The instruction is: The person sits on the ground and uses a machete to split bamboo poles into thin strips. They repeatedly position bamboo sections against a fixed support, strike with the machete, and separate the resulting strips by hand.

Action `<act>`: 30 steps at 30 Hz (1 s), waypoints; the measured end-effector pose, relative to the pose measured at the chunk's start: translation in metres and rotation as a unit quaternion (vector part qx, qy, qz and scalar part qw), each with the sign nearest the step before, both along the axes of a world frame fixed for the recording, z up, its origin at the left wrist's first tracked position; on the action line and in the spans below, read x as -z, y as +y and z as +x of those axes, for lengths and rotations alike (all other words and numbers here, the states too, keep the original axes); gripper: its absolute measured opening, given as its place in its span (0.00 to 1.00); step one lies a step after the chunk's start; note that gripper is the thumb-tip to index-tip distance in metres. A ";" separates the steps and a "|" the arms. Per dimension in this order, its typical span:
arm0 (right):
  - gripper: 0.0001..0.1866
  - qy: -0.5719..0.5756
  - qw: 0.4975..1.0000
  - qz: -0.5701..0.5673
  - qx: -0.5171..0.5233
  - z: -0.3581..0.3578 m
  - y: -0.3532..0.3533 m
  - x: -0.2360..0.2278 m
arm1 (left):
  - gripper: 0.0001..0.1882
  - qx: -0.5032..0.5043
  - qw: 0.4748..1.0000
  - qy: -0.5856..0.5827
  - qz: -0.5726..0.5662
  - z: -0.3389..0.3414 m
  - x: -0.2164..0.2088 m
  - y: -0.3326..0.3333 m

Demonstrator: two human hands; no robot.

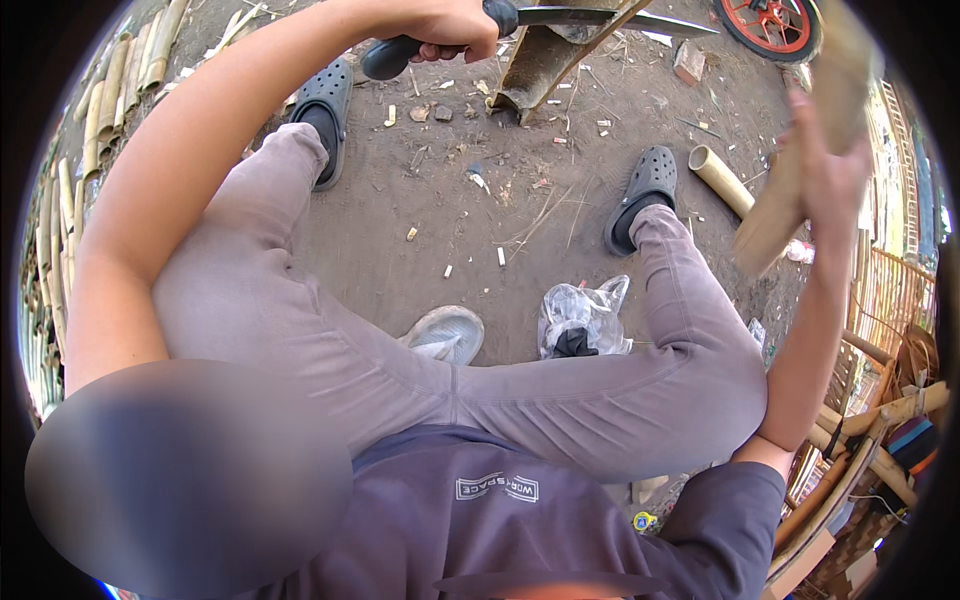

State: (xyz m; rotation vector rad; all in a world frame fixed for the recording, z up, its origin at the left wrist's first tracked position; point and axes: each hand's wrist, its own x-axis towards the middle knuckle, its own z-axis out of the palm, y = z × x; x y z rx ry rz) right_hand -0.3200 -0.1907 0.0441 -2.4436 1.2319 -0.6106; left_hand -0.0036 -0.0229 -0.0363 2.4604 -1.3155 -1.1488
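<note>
At the top of the head view, my left hand [452, 28] is closed around the black handle [390, 58] of a machete. Its long blade [660, 22] points to the right and crosses the upper part of a split bamboo piece [540, 70], which has a hollow, brownish inside. On the right, my right hand [838, 175] grips a thick, pale stick of wood [775, 210] around its middle. Motion blurs the stick, so I cannot tell whether it is bamboo or solid wood. It is held up, apart from the blade.
Between my feet in dark clogs [652, 180] lies dirt ground with small chips. A bamboo tube [720, 178] lies beside the right foot. A clear plastic bag [585, 315], a brick piece [689, 62] and a red-rimmed wheel [770, 25] are around. Bamboo poles [105, 95] line the left.
</note>
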 end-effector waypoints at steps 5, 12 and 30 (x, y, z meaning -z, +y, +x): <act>0.40 0.280 0.951 0.085 -0.104 0.013 0.006 0.089 | 0.12 0.077 0.997 0.018 -0.002 0.009 0.042 0.017; 0.34 0.041 0.983 0.180 -0.002 0.001 0.003 0.037 | 0.15 0.054 0.998 0.036 -0.024 0.009 0.044 0.006; 0.23 -0.178 0.970 0.147 -0.072 0.013 -0.033 0.067 | 0.24 0.018 0.999 0.021 -0.029 0.013 0.078 0.007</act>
